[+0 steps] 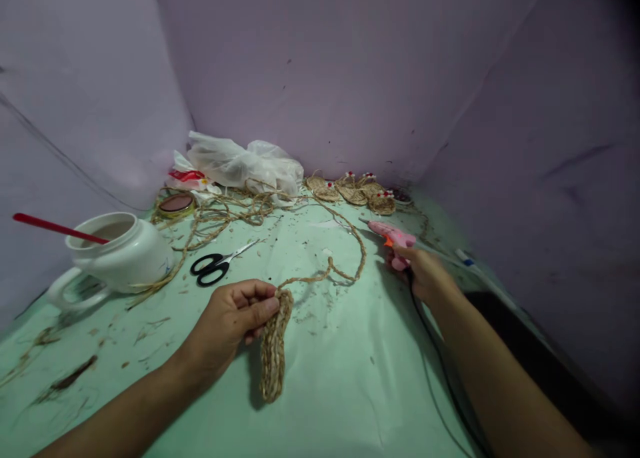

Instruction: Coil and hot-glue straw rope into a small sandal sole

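My left hand (231, 321) is closed on the upper end of a long oval piece of coiled jute braid (274, 348) that lies on the pale green sheet (340, 371). A loose tail of braided jute rope (345, 265) runs from that piece up across the sheet. My right hand (425, 271) grips a pink glue gun (393, 237) with its nozzle pointing left, away from the jute piece. A dark cord (430, 351) trails from the gun toward me.
Black-handled scissors (215, 266) lie left of centre. A white mug (117, 255) with a red stick (55, 228) stands at the left. Tangled jute rope (225, 211), plastic bags (245, 165) and several small woven jute pieces (355, 190) sit at the back. Lilac walls enclose the corner.
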{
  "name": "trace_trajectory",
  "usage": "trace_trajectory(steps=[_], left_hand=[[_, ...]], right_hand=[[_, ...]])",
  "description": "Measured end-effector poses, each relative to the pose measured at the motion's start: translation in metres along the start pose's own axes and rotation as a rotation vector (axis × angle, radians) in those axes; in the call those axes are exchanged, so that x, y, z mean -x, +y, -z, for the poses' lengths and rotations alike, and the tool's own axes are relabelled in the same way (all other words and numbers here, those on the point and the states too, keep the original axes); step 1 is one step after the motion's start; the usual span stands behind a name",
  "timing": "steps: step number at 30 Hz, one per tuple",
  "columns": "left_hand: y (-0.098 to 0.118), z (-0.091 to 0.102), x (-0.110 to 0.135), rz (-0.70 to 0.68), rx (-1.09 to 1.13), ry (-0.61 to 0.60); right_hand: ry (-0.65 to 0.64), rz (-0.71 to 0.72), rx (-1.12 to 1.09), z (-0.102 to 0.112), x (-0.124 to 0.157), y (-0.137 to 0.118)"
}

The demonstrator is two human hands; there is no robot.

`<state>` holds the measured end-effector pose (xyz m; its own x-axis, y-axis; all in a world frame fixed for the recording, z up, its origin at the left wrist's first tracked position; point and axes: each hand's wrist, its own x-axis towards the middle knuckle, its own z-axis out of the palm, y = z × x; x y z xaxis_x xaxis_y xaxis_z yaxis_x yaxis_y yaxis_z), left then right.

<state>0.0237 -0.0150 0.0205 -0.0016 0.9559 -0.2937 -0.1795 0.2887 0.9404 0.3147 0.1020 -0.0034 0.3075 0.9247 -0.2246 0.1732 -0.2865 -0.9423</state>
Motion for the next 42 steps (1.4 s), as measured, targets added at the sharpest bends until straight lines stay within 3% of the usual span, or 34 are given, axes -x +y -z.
trace_trajectory(steps=[3,6,7,9,11,13,15,24,31,38,42], left_hand=[[-0.001,-0.001,0.002,0.006,-0.029,-0.04],[-0.003,-0.002,0.004,0.032,-0.045,-0.067],[-0.004,-0.002,0.004,0.033,-0.049,-0.072],[-0.004,-0.003,0.005,0.022,-0.057,-0.087],[-0.004,-0.003,0.005,0.001,-0.063,-0.099],[-0.003,-0.003,0.005,-0.017,-0.072,-0.103],[-0.002,-0.003,0.004,-0.03,-0.092,-0.086],[-0.006,-0.008,0.001,-0.008,-0.115,-0.029],[-0.008,-0.009,0.001,-0.012,-0.109,-0.002],[-0.011,-0.011,0.001,-0.034,-0.092,0.013],[-0.013,-0.011,-0.001,-0.057,-0.07,0.053]], right_hand=[[0.059,0.168,0.093,0.002,0.019,-0.01],[0.05,0.381,0.12,-0.011,0.052,-0.019],[-0.022,0.472,0.133,-0.018,0.063,-0.021],[-0.344,0.794,0.209,-0.036,0.082,-0.021],[-0.559,0.956,0.278,-0.052,0.092,-0.019],[-0.659,1.036,0.332,-0.062,0.096,-0.017],[-0.673,1.089,0.342,-0.066,0.096,-0.017],[-0.583,0.991,0.304,-0.064,0.115,-0.023],[-0.612,0.912,0.274,-0.061,0.116,-0.019],[-0.592,0.619,0.171,-0.065,0.118,-0.016],[-0.607,0.561,0.124,-0.068,0.119,-0.012]])
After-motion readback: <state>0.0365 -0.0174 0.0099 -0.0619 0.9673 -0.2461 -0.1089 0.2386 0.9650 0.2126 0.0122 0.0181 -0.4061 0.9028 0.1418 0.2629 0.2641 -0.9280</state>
